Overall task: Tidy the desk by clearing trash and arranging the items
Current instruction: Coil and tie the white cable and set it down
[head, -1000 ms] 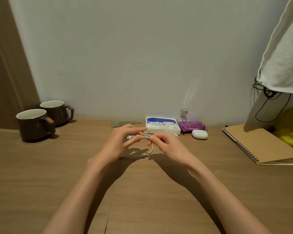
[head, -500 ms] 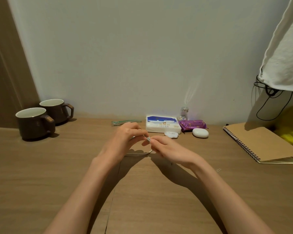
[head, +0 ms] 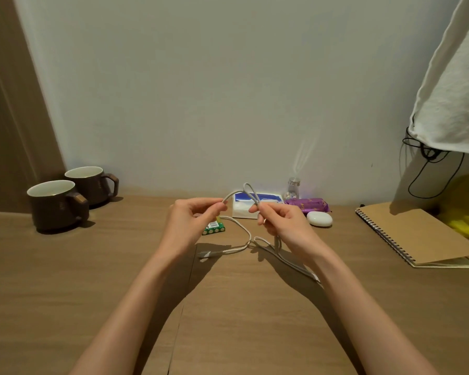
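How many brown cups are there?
2. One dark brown ceramic mug with a white inside sits at the far left of the wooden desk; the second matching mug stands close behind it, slightly to the right. None looks hidden.

bare forearms [head: 136, 307], slim left hand [head: 190, 221] and right hand [head: 283, 224].
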Demonstrator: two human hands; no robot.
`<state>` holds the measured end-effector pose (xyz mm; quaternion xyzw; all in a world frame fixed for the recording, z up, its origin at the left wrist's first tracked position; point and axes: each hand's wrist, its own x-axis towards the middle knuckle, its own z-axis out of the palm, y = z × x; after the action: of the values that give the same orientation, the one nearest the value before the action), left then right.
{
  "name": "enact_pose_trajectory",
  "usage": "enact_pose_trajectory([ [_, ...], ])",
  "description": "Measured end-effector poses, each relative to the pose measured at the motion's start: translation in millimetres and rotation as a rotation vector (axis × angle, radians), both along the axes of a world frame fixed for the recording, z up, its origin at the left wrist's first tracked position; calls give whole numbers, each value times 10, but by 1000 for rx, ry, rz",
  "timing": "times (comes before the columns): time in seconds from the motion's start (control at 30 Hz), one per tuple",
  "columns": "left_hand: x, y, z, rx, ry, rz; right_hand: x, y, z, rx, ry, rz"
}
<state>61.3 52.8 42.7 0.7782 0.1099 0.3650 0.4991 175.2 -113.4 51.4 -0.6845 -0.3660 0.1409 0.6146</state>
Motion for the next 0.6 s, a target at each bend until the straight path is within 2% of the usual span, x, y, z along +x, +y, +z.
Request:
enact_pose_trajectory([
  [0.2, -14, 59, 39, -53, 59, 27, -122, 92, -77, -34, -40, 31],
  [0.33, -47, 34, 70, -132, 78, -33, -246, 185, -152, -70, -103, 47],
  [0.6, -71, 73, 69, -166, 105, -64, -360, 295, -243, -23, -62, -21],
])
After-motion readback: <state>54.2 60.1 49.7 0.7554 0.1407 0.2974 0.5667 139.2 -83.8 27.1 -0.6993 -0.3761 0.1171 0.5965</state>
